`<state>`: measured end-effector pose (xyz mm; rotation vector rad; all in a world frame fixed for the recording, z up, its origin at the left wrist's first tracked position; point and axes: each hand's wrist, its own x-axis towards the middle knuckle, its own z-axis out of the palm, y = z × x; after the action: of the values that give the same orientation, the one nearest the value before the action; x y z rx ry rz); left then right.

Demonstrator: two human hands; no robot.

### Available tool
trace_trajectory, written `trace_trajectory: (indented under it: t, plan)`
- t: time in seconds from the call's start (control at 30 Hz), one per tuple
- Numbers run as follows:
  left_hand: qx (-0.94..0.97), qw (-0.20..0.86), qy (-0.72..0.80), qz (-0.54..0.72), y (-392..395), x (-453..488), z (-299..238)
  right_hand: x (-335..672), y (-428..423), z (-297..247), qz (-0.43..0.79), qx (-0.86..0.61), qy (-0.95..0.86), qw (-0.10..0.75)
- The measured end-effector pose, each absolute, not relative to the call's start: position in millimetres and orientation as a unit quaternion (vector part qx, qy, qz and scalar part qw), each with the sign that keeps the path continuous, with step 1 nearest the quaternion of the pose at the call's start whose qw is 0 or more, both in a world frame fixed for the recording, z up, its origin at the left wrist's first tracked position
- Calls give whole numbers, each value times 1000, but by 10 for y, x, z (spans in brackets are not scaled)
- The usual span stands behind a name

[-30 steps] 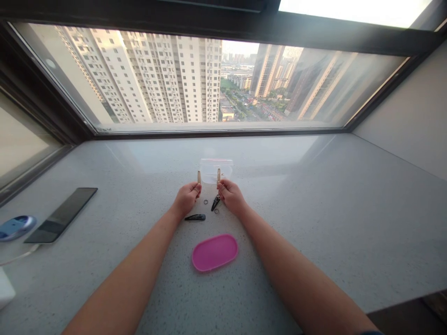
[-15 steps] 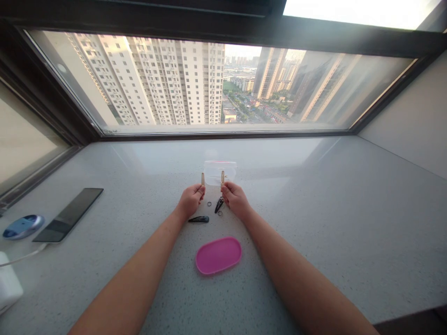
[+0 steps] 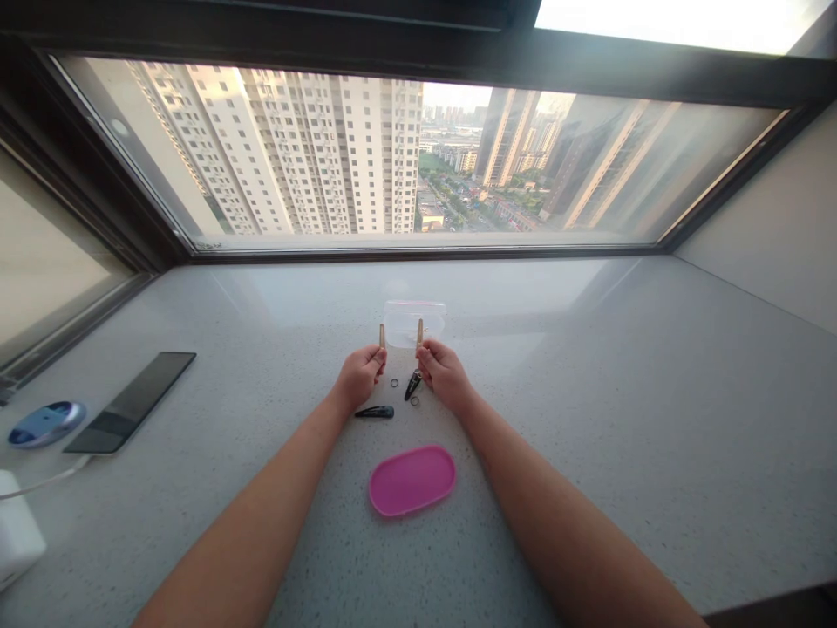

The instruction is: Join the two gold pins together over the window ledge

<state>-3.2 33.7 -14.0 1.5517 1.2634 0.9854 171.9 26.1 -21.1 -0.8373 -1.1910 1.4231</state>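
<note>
My left hand (image 3: 362,373) is closed, pinching the lower end of a gold-coloured hair clip (image 3: 382,336) that points away from me. A similar gold hair clip (image 3: 420,331) stands up from the closed fingers of my right hand (image 3: 442,370). Just beyond both hands lies a clear plastic bag (image 3: 405,324) with something tiny by its right side. Between the hands are a black snap hair clip (image 3: 411,385) and two small rings, one ring (image 3: 394,383) to its left and another ring (image 3: 414,401) below. A second black hair clip (image 3: 375,412) rests nearer me.
A pink oval tray (image 3: 411,481) lies between my forearms. To the left are a phone (image 3: 131,403) with a white cable, a blue oval object (image 3: 47,425) and a white block (image 3: 18,532). The window frame (image 3: 418,253) borders the speckled counter (image 3: 588,392) at the back.
Both gold clips have turned slightly in my fingers and now look narrower. The hands stay in nearly the same place; the whole view has shifted a little.
</note>
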Motion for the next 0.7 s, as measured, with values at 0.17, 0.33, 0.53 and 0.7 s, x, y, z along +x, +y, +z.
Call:
trace_trajectory:
  t: [0.17, 0.33, 0.53, 0.7]
  plan:
    - [623, 442, 508, 398, 337, -34, -148, 1728, 263, -212, 596, -351, -499, 522]
    - [616, 448, 510, 400, 339, -34, -147, 1728, 269, -231, 595, -362, -500, 516]
    - [611, 456, 508, 401, 336, -29, -124, 1719, 243, -208, 595, -366, -497, 515]
    - [608, 461, 508, 401, 334, -25, -121, 1707, 237, -221, 583, -359, -509, 522]
